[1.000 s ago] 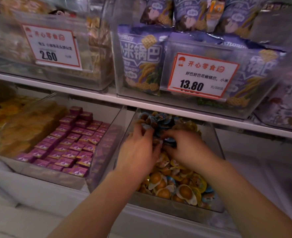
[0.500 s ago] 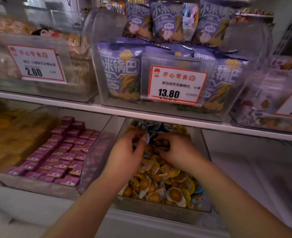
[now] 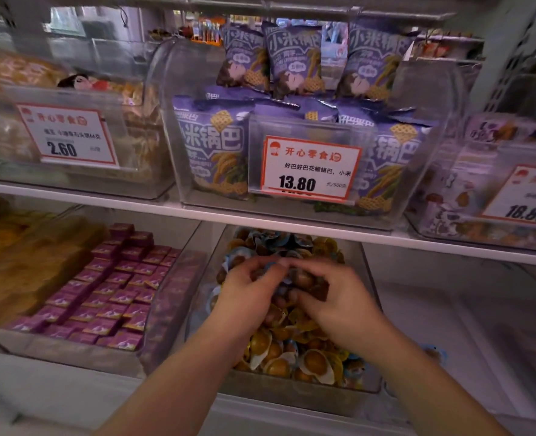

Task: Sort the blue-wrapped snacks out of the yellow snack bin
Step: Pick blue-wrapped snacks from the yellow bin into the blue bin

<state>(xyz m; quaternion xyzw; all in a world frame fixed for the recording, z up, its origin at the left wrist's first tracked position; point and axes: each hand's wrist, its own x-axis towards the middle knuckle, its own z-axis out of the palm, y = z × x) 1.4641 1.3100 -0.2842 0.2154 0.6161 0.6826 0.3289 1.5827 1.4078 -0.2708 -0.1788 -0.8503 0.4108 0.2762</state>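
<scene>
A clear snack bin [image 3: 291, 398] on the lower shelf holds round snacks in yellow wrappers [image 3: 295, 357] near the front and blue-wrapped snacks [image 3: 269, 240] heaped at its back. Both my hands are inside it, over the middle of the pile. My left hand [image 3: 244, 297] has its fingers curled down into the snacks, with a blue wrapper showing at the fingertips. My right hand [image 3: 336, 297] is beside it, thumb and fingers pinched around several dark snacks with blue wrapping. The fingertips of the two hands nearly touch.
A bin of purple boxed snacks [image 3: 109, 294] stands left of the snack bin, and an orange-filled bin [image 3: 18, 262] further left. The shelf above [image 3: 260, 218] hangs low over the back of the bin, carrying purple snack bags [image 3: 216, 146] and price tags [image 3: 307, 168].
The view has tilted upward, so the bin sits lower in frame. Both hands stay in the pile and have drawn closer together, fingers gathering the blue-wrapped snacks.
</scene>
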